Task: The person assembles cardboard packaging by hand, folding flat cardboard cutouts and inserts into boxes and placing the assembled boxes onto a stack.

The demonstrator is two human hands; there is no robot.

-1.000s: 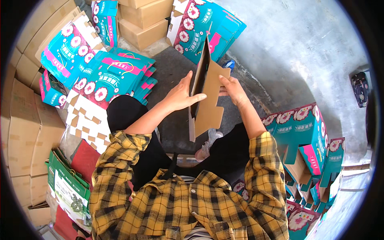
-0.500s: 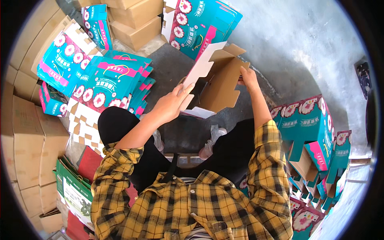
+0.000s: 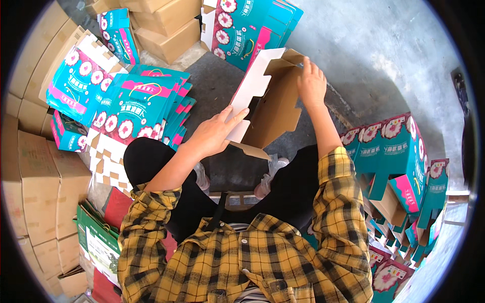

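Observation:
An open carton point(image 3: 275, 103), brown inside with a white notched flap along its left side, is tilted between my knees. My left hand point(image 3: 214, 134) grips the near end of that white flap, fingers closed around its edge. My right hand point(image 3: 312, 87) is at the far right corner, its fingers bent over the top edge of the brown side panel beside a small end flap point(image 3: 293, 56). Another brown flap point(image 3: 252, 151) sticks out at the near end. The carton's printed outside is mostly hidden.
Flat teal-and-pink cartons point(image 3: 136, 108) are piled at the left, with more beyond point(image 3: 242, 30). Made-up teal cartons point(image 3: 391, 151) stand at the right. Brown boxes point(image 3: 38, 187) are stacked along the left. A green carton point(image 3: 98, 237) stands at the lower left.
My right hand has slid up and away along the carton's right side to its far corner, and the far flap is bent further inward. My left hand has stayed on the white flap.

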